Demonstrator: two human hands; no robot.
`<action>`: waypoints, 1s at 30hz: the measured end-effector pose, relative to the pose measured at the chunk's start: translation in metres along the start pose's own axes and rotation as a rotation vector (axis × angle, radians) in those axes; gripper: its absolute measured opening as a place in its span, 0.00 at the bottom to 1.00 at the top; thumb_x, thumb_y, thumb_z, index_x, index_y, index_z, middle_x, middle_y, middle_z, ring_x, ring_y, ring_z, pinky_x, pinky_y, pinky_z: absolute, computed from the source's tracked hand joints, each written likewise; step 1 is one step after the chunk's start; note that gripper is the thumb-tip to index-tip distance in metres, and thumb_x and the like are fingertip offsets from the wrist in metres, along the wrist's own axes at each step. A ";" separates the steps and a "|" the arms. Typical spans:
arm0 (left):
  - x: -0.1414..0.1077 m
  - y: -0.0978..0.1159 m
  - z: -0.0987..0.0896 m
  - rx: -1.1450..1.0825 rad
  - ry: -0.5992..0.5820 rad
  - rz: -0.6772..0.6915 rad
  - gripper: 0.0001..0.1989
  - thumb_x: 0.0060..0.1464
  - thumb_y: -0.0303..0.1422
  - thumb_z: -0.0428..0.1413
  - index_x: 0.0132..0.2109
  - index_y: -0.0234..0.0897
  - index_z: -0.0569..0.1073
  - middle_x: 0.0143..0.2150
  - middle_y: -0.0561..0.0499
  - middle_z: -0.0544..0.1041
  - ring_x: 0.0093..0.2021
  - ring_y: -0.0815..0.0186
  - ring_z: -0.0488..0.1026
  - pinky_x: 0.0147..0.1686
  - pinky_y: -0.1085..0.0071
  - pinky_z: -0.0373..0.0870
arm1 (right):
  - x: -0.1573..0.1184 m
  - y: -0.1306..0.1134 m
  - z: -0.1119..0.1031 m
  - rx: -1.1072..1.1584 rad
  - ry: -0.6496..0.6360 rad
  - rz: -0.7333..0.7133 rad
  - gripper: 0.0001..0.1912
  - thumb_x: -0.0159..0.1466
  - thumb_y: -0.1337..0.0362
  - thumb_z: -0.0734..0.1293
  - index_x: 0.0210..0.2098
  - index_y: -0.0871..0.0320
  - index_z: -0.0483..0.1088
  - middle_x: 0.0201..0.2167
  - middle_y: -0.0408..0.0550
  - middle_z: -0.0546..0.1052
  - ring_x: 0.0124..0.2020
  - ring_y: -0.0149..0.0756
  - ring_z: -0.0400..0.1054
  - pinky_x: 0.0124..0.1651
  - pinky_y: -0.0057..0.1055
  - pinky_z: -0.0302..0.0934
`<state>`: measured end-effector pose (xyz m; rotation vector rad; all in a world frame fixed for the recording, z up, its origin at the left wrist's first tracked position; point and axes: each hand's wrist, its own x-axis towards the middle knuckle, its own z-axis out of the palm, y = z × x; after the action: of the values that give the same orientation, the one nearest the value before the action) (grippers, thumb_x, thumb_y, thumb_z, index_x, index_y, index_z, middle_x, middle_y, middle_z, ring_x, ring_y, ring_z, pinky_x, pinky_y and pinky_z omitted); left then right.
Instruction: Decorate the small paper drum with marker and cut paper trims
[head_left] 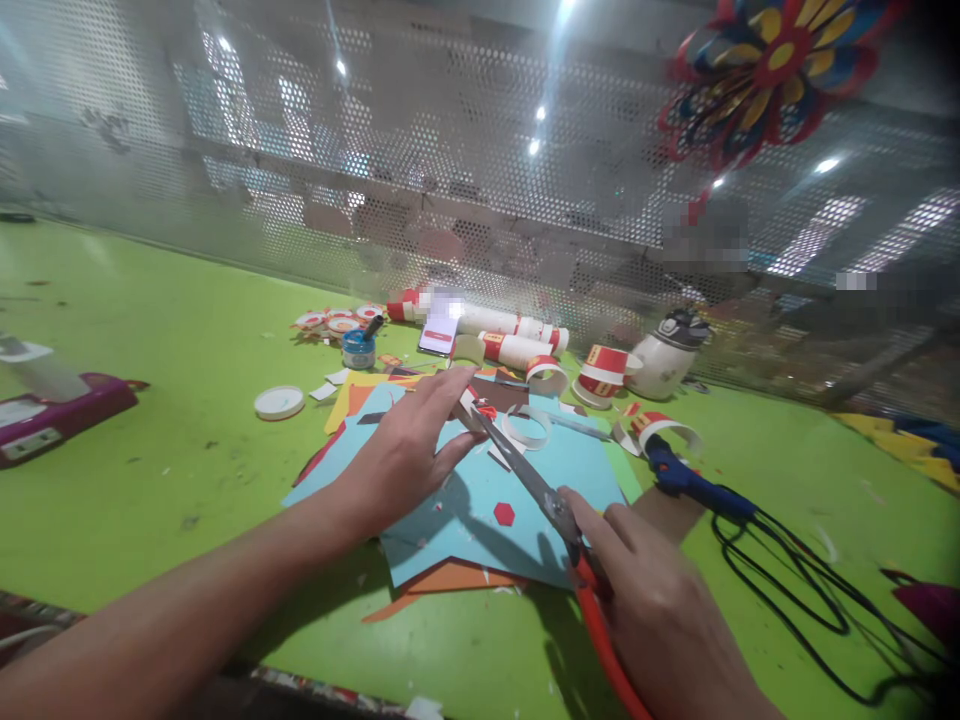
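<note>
My right hand [652, 590] is wrapped round the red handles of a pair of scissors [551, 505], whose blades point up and left. The blade tips meet a small white and red paper piece [468, 400], pinched between the thumb and fingers of my left hand [412, 445]. Beneath both hands lie light blue paper sheets [480, 530], with a red paper hexagon [505, 514] on top. A white paper ring [526, 427] rests just right of the blades.
Behind the paper are a phone [439, 330], a blue jar [358, 349], paper cups [602, 374] and a white bottle [667, 355]. A blue glue gun [697, 485] with a black cable lies right. A purple power strip [67, 415] sits left, near a white lid [279, 403].
</note>
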<state>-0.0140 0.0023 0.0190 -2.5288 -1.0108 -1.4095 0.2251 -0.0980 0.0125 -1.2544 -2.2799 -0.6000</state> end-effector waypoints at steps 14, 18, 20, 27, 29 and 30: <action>-0.001 -0.001 0.001 -0.038 0.011 -0.023 0.29 0.59 0.27 0.57 0.65 0.34 0.58 0.58 0.34 0.71 0.59 0.51 0.70 0.55 0.51 0.72 | 0.003 -0.001 0.001 -0.012 0.012 -0.002 0.17 0.67 0.70 0.56 0.53 0.68 0.66 0.27 0.51 0.70 0.25 0.40 0.68 0.25 0.33 0.62; 0.000 -0.001 0.001 -0.047 0.006 -0.023 0.29 0.59 0.27 0.57 0.65 0.33 0.59 0.58 0.33 0.71 0.60 0.51 0.69 0.56 0.50 0.70 | 0.004 -0.002 0.001 0.020 0.002 0.008 0.17 0.67 0.70 0.57 0.53 0.69 0.66 0.28 0.51 0.70 0.26 0.40 0.68 0.25 0.33 0.63; 0.001 0.000 0.000 -0.044 0.004 -0.025 0.28 0.59 0.27 0.57 0.65 0.33 0.59 0.59 0.33 0.71 0.61 0.50 0.68 0.56 0.50 0.70 | 0.003 -0.003 0.002 0.032 -0.001 0.015 0.17 0.67 0.70 0.57 0.53 0.69 0.65 0.28 0.51 0.70 0.26 0.40 0.68 0.25 0.33 0.63; 0.000 0.001 0.002 -0.032 0.016 -0.013 0.28 0.60 0.29 0.56 0.65 0.36 0.57 0.59 0.35 0.71 0.60 0.52 0.69 0.55 0.51 0.72 | 0.001 -0.003 0.003 0.020 0.004 0.012 0.17 0.68 0.69 0.56 0.54 0.68 0.65 0.28 0.50 0.70 0.25 0.39 0.68 0.25 0.33 0.63; -0.001 0.001 0.002 -0.029 0.022 -0.007 0.29 0.60 0.29 0.56 0.65 0.36 0.57 0.59 0.35 0.71 0.60 0.52 0.69 0.54 0.51 0.72 | 0.001 -0.003 0.003 0.018 0.000 0.011 0.17 0.68 0.69 0.56 0.54 0.68 0.65 0.28 0.50 0.70 0.25 0.39 0.68 0.26 0.33 0.63; -0.001 0.001 0.003 -0.027 0.024 -0.009 0.29 0.60 0.29 0.57 0.65 0.36 0.57 0.59 0.35 0.71 0.60 0.52 0.69 0.54 0.51 0.72 | 0.001 -0.003 0.003 0.014 0.001 0.009 0.17 0.68 0.69 0.56 0.53 0.69 0.65 0.28 0.50 0.70 0.25 0.40 0.68 0.26 0.33 0.63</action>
<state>-0.0117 0.0020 0.0171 -2.5222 -1.0073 -1.4622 0.2216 -0.0973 0.0103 -1.2568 -2.2724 -0.5800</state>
